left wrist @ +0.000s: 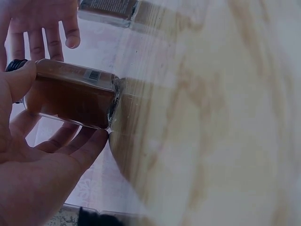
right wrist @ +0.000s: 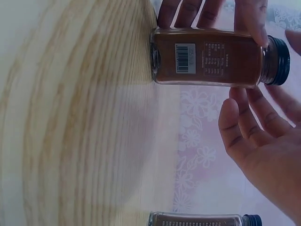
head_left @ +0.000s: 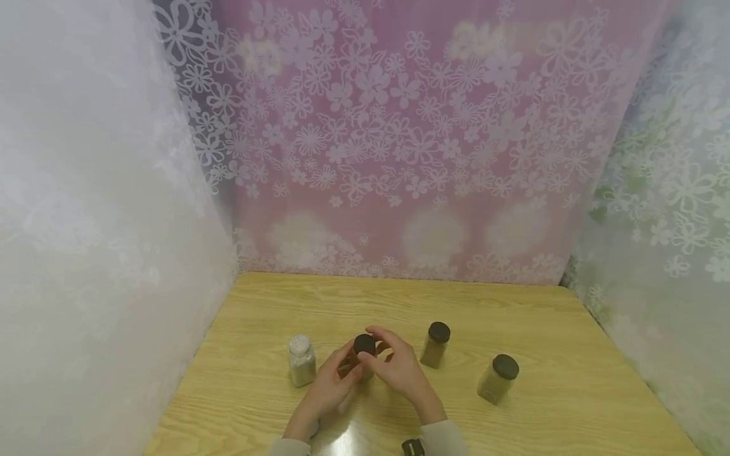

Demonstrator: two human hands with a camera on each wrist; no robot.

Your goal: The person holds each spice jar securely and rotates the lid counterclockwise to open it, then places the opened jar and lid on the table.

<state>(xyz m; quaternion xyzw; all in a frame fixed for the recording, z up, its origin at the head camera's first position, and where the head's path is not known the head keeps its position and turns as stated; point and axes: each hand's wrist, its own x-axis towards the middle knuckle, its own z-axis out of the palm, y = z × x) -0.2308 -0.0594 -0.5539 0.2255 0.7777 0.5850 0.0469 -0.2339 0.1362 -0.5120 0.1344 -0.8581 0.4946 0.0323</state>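
A square glass spice jar [right wrist: 216, 56] of reddish-brown powder, black cap [head_left: 365, 344] on, stands upright with its base close to the table. My left hand [head_left: 332, 380] holds it: in the left wrist view the thumb lies at the neck and the fingers along the glass. Around the cap sits my right hand [head_left: 401, 367], fingers spread and lightly bent, the thumb at the cap's near edge in the head view. Its fingertips pass partly behind the neck in the right wrist view. A barcode and small print show on the jar's side.
To the left stands a jar of pale contents with a white lid [head_left: 299, 345]. On the right are a black-lidded brown jar [head_left: 435, 351] and a black-lidded jar of greenish-tan contents [head_left: 496, 382]. Part of a small grey round object [head_left: 315, 428] shows beside my left forearm. Patterned curtains [head_left: 399, 126] surround the wooden table [head_left: 570, 354].
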